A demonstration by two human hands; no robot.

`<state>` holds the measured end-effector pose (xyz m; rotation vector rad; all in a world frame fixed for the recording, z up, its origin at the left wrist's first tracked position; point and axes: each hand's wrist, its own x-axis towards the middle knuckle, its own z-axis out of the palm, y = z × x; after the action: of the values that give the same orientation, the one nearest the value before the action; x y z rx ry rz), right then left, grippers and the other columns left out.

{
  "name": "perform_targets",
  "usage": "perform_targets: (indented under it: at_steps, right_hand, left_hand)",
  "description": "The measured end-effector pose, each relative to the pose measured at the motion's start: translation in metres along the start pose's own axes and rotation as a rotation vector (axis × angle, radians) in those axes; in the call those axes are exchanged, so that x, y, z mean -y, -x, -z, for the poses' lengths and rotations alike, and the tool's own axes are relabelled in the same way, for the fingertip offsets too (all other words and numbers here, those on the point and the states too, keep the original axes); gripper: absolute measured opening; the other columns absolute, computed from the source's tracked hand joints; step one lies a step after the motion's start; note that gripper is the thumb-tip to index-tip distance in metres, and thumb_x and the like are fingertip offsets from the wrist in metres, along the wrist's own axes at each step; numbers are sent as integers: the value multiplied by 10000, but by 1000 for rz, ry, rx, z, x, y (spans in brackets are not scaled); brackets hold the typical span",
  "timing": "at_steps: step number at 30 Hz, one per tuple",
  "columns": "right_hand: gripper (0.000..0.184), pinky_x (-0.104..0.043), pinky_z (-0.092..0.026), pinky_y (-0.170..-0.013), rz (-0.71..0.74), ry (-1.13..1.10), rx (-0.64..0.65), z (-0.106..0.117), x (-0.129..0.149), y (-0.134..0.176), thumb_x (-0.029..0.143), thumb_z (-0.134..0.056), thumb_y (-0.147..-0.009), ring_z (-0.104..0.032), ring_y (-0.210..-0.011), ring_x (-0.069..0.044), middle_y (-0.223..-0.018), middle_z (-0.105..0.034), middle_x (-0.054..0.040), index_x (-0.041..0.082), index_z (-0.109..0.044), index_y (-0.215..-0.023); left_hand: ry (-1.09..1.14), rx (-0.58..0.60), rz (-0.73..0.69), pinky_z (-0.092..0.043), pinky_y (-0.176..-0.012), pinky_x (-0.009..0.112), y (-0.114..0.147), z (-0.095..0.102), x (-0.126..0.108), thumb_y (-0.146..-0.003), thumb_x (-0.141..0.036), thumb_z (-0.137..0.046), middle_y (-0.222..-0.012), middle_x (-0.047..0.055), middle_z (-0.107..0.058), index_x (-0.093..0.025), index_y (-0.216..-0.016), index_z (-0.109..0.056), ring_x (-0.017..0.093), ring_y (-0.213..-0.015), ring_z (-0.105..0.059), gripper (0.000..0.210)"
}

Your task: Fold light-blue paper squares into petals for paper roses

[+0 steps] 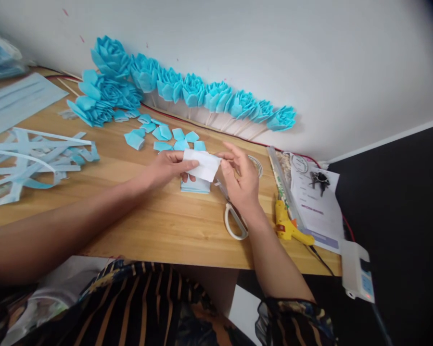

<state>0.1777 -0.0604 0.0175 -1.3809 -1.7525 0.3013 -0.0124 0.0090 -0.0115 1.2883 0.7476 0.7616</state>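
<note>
Left hand [171, 166] pinches the white piece [202, 164], thumb on top, fingers underneath; right hand [240, 175] has thumb and forefinger pinched at the piece's right edge, other fingers loosely spread; piece is up off the table, just above the blue stack [195, 187], likely held between both hands to keep it flat and taut; scissors [226, 220] lie beside the right wrist, partly hidden by that hand, presumably parked within easy reach; loose blue petals [178, 133] sit beyond the hands, apparently kept separate from the stack; blue flowers [194, 90] on sticks lean in a row against the wall [310, 57], probably so the heads don't get crushed; more flowers bunch at the row's left end.

Surface is a wood-grain table [159, 230]; pale strips [25, 158] tangled at left, near a flat sheet [21, 103]; at right, yellow glue gun [282, 221], a clear ruler, papers [317, 211] with keys [320, 181] on them; white power socket [357, 271] off the table's right edge; dark area beyond.
</note>
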Motion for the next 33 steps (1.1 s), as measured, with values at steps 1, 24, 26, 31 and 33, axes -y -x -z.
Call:
perform_targets:
  at_steps: [1, 24, 26, 31, 33]
  right_hand:
    - [356, -374, -536, -890, 0, -13, -24, 0, 0, 0, 270, -458, -966, -669, -1021, -198, -1133, -708, -34, 315, -525, -1313]
    - [199, -326, -543, -809, 69, -107, 0, -4, -7, 0, 314, -585, -920, -671, -912, -170, -1029, -719, -27, 261, -658, -1097]
    - [311, -334, -551, -822, 38, -192, -9, -2, -7, 0, 362, -571, -924, -656, -1021, -190, -1131, -698, -48, 274, -598, -1221]
    - [505, -393, -540, -901, 30, -166, 119, -3, -2, 0, 370, -671, -844, -649, -1040, -211, -1149, -695, -47, 296, -527, -1323]
    - [483, -377, -541, -883, -1, -130, 146, -5, 1, 1, 304, -666, -842, -661, -929, -183, -1028, -712, -20, 300, -543, -1310]
  left_hand:
    - [67, -19, 5, -491, -580, 271, 0, 0, -1, -783, -335, -706, -763, 63, -724, -127, -841, -723, 132, -589, -610, 216]
    - [343, 14, 43, -490, -598, 256, -2, -2, -1, -780, -317, -726, -866, 89, -738, -106, -854, -723, 132, -637, -628, 224]
    - [225, -3, 54, -495, -604, 254, -2, -2, -2, -780, -317, -715, -807, 71, -731, -109, -843, -727, 127, -621, -613, 218]
    - [-104, 171, 50, -471, -597, 230, 4, -5, -6, -774, -309, -698, -725, 23, -710, -127, -836, -728, 129, -634, -607, 195]
    - [-171, 212, 4, -439, -568, 217, 6, -5, -6, -776, -326, -691, -699, 13, -690, -127, -807, -713, 129, -629, -599, 203]
